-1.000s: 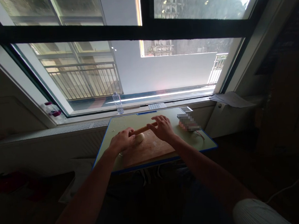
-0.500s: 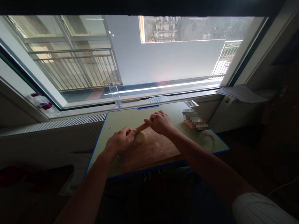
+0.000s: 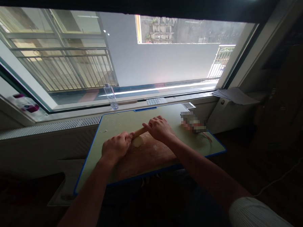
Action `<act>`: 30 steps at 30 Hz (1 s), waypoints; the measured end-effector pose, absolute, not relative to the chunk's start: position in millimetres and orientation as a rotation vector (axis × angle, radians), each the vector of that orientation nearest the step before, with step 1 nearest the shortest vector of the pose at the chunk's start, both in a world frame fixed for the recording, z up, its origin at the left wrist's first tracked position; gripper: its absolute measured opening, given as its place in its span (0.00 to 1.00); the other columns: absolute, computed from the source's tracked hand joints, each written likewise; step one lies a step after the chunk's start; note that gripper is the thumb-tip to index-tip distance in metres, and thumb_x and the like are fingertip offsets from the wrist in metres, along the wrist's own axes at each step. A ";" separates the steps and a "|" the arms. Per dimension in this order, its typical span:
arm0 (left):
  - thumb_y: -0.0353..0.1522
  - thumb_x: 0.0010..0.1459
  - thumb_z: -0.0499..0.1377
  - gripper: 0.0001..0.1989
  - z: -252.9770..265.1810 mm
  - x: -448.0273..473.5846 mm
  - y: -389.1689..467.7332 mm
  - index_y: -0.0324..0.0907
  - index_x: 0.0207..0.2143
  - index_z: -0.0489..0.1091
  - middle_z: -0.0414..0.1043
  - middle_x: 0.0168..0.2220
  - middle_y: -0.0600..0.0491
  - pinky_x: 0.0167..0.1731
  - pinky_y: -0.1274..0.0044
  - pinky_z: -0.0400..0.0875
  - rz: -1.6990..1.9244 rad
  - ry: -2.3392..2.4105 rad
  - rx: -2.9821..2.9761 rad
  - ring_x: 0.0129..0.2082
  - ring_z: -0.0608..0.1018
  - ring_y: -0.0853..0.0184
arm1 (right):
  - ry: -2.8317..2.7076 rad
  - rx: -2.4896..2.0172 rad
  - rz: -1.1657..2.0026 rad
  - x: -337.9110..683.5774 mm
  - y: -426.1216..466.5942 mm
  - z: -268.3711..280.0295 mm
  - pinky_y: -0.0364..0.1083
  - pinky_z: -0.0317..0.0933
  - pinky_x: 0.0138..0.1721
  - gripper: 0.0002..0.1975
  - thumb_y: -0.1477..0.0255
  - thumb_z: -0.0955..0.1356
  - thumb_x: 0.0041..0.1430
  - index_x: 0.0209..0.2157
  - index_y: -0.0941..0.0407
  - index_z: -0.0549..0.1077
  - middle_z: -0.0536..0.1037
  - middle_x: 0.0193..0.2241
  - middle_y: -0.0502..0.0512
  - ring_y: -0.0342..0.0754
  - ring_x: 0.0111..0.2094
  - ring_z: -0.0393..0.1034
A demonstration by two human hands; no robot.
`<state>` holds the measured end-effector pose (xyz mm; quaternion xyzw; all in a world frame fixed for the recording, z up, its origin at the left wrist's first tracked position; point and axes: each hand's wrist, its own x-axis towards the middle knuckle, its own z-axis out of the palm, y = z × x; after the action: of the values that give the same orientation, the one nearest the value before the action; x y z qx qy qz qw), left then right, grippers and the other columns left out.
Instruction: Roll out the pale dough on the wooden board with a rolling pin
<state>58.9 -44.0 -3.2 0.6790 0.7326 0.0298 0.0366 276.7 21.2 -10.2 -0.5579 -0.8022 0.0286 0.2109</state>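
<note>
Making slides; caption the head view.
Left hand and right hand grip a rolling pin beside dough on a wooden board.

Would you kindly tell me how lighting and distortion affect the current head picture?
Head view: daylight through the window backlights the scene, glaring at upper right; head view: left hand, right hand and rolling pin are dimmer but readable; head view: the lower edge sinks nearly to black; head view: slanting window edges suggest wide-angle distortion; head view: pixelation obscures an item on the table.
</note>
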 end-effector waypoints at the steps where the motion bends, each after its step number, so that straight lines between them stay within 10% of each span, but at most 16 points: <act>1: 0.55 0.74 0.37 0.33 -3.1 57.4 -43.6 0.50 0.46 0.77 0.86 0.45 0.45 0.45 0.66 0.73 0.100 2.237 2.091 0.47 0.85 0.49 | -2.234 -1.553 0.093 277.5 22.3 -8.8 0.57 0.60 0.61 0.29 0.48 0.60 0.79 0.42 0.54 0.83 0.85 0.48 0.61 0.60 0.58 0.70; 10: 0.58 0.71 0.45 0.30 12.4 46.0 -33.1 0.51 0.43 0.79 0.85 0.42 0.48 0.44 0.68 0.72 0.200 2.031 2.105 0.45 0.83 0.52 | -2.408 -1.602 0.049 277.6 35.8 5.0 0.57 0.64 0.55 0.31 0.46 0.62 0.76 0.38 0.56 0.85 0.86 0.42 0.65 0.61 0.48 0.77; 16: 0.48 0.74 0.39 0.30 12.5 49.6 -19.6 0.52 0.54 0.79 0.82 0.59 0.46 0.56 0.61 0.72 0.107 2.123 2.071 0.59 0.81 0.49 | -2.514 -1.592 -0.038 277.1 27.8 -1.5 0.56 0.66 0.49 0.23 0.60 0.60 0.79 0.45 0.53 0.83 0.86 0.47 0.65 0.62 0.51 0.77; 30: 0.42 0.73 0.42 0.30 2.2 62.2 -27.0 0.45 0.53 0.82 0.85 0.51 0.38 0.51 0.59 0.75 0.004 2.217 2.183 0.53 0.84 0.44 | -2.551 -1.597 -0.169 281.5 3.4 -1.5 0.55 0.64 0.48 0.23 0.65 0.58 0.80 0.45 0.53 0.83 0.86 0.46 0.65 0.60 0.49 0.77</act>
<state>62.2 -27.0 2.2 0.7016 0.7124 0.0011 0.0151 281.5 3.4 -1.5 -0.5288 -0.8445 -0.0560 0.0636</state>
